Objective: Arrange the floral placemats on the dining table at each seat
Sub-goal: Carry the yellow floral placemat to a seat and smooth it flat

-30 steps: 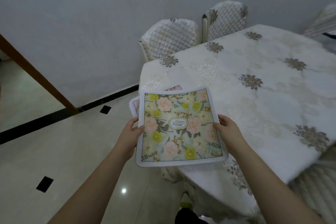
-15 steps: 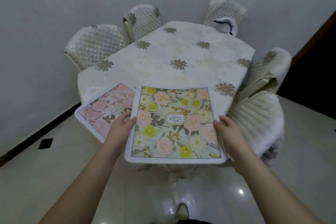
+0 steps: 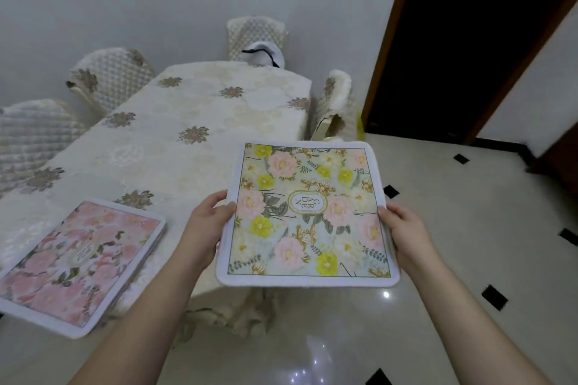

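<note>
The yellow-and-pink floral placemat (image 3: 308,211) hangs in the air between both hands, held flat and face up, past the near right corner of the dining table (image 3: 175,134) and mostly over the glossy floor (image 3: 469,259). The left hand (image 3: 208,225) grips its left edge about midway along, thumb lying on the white border and the other fingers curled underneath out of sight. The right hand (image 3: 403,228) clamps the opposite edge the same way, thumb on top. The word GARDEN shows in an oval at the mat's centre.

A pink floral placemat (image 3: 78,262) lies at the table's near left corner, its front corner jutting past the table edge; layered edges along its right side suggest more mats beneath it, though how many I cannot tell. It sits well left of the left forearm, not touching it.

The cream tablecloth carries scattered brown flower motifs. Quilted chairs (image 3: 109,78) stand along the far left side, one at the far end, another at the right side by a dark doorway (image 3: 453,40).
</note>
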Tool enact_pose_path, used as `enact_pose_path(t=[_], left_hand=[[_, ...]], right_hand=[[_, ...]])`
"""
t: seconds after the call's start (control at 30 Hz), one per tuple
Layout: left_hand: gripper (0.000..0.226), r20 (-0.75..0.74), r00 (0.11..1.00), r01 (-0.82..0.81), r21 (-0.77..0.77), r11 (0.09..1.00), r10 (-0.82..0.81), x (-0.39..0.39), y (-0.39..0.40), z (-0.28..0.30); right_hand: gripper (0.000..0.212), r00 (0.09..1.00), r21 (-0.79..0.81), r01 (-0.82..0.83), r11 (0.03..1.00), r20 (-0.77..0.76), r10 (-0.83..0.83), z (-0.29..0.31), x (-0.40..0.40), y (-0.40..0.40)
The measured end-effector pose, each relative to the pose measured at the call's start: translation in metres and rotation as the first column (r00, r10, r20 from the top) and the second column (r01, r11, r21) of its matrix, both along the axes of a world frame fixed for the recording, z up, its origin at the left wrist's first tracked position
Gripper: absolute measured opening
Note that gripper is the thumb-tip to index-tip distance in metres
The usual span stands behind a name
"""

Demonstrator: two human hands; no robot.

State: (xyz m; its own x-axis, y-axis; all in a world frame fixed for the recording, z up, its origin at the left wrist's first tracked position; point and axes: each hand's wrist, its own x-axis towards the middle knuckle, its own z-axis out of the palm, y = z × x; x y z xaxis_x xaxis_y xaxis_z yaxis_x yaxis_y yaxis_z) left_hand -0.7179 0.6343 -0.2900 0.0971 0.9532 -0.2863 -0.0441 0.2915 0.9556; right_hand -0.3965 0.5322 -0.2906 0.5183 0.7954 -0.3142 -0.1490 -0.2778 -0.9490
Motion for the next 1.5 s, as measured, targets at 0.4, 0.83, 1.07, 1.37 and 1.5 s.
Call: enact_pose_path(t=[0.4,0.83,1.07,1.37,1.5], left_hand=[[0.023,0.067,0.978,0.198,-0.015,0.98,-0.196,0.225,-0.029,0.018],[0.029,0.227,0.942,0.281,-0.128,0.951,-0.248,0.321,0.047,0.01],[0.024,0.234,0.941,0.279,-0.122,0.952,-0.246,0.369,0.132,0.012],[0.026,0.204,0.943,0.287,-0.106,0.952,-0.261,0.437,0.212,0.021],[0.024,0.162,0.958,0.253,-0.1,0.962,-0.235,0.475,0.24,0.018]], right_hand=[[0.017,0.977,0.019,0.191,0.981,-0.098,-0.188,0.006,0.202,-0.078],[0.018,0.975,0.029,0.21,0.977,-0.084,-0.207,0.01,0.295,-0.027],[0.016,0.973,0.025,0.219,0.975,-0.082,-0.216,0.017,0.337,0.052],[0.015,0.963,0.021,0.258,0.966,-0.084,-0.255,0.02,0.399,0.124],[0.015,0.966,0.019,0.248,0.968,-0.081,-0.246,0.015,0.44,0.158]])
